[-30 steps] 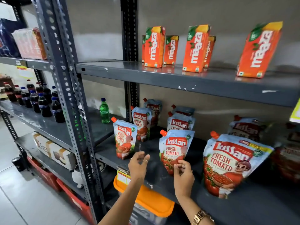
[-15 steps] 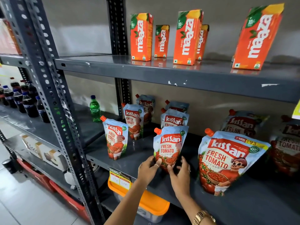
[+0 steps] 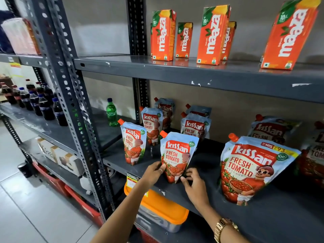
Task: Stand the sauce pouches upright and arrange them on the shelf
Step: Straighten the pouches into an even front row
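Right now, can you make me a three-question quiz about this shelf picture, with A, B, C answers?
1. Where is the green bottle?
A. left of the pouches
B. beside the juice cartons
C. on the floor

2. What colour are the pouch caps?
A. blue
B. orange
C. white

3. What are the hands doing?
A. both on one pouch
B. lifting a carton
C. hanging free

Answers: 1 A, it stands on the same shelf, to the left of them. 2 B, every spout cap shows orange. 3 A, the left hand and right hand touch the bottom of the front pouch.
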`<act>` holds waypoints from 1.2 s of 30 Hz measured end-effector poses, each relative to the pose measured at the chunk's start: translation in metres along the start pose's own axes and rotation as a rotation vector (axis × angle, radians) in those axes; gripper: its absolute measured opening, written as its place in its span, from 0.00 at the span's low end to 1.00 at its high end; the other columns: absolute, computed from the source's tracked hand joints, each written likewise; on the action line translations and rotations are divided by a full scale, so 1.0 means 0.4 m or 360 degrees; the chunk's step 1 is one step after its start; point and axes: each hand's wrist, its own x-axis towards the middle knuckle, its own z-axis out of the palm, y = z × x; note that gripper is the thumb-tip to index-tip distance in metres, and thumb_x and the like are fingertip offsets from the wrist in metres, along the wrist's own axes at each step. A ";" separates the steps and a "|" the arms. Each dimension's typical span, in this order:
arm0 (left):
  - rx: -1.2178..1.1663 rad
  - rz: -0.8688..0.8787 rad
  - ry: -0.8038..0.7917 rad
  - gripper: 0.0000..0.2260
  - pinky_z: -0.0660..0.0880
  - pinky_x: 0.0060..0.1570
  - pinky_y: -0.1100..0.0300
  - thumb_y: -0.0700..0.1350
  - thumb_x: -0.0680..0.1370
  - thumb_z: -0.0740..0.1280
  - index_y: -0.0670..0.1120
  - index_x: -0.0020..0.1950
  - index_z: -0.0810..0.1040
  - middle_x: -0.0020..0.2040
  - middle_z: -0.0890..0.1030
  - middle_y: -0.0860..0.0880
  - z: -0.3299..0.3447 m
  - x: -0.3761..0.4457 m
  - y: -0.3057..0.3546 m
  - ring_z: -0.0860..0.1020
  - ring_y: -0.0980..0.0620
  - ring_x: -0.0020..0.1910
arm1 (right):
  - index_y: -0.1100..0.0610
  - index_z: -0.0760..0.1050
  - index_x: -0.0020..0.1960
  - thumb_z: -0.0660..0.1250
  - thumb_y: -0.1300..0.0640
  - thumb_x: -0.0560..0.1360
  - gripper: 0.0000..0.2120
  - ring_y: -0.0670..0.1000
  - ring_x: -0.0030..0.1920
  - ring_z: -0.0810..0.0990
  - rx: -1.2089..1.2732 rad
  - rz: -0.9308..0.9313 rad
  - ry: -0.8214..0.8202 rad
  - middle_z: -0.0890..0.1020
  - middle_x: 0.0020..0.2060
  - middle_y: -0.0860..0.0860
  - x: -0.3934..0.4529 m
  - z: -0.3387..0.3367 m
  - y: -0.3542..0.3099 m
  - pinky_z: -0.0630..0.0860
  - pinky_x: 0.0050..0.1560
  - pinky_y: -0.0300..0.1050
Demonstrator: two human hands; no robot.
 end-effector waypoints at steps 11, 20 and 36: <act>0.0024 0.0004 0.0042 0.16 0.68 0.56 0.61 0.44 0.81 0.57 0.37 0.66 0.69 0.65 0.75 0.40 0.012 -0.011 -0.011 0.71 0.52 0.57 | 0.59 0.71 0.55 0.66 0.59 0.74 0.11 0.51 0.49 0.79 0.0005 0.0056 0.0095 0.82 0.47 0.54 -0.009 0.001 -0.003 0.74 0.45 0.43; -0.0461 -0.0121 0.0349 0.15 0.68 0.56 0.58 0.39 0.78 0.63 0.38 0.64 0.71 0.64 0.76 0.40 0.023 -0.023 -0.011 0.72 0.50 0.56 | 0.61 0.75 0.52 0.65 0.62 0.74 0.07 0.53 0.47 0.80 0.0091 0.0051 0.0449 0.81 0.43 0.53 -0.042 -0.050 -0.005 0.74 0.42 0.41; -0.0188 0.0418 0.0631 0.03 0.71 0.31 0.76 0.36 0.76 0.64 0.40 0.46 0.78 0.34 0.76 0.50 0.306 -0.141 0.069 0.74 0.51 0.37 | 0.67 0.67 0.54 0.71 0.59 0.70 0.20 0.57 0.49 0.72 0.0093 0.0230 0.1130 0.73 0.53 0.64 -0.142 -0.311 0.081 0.71 0.48 0.46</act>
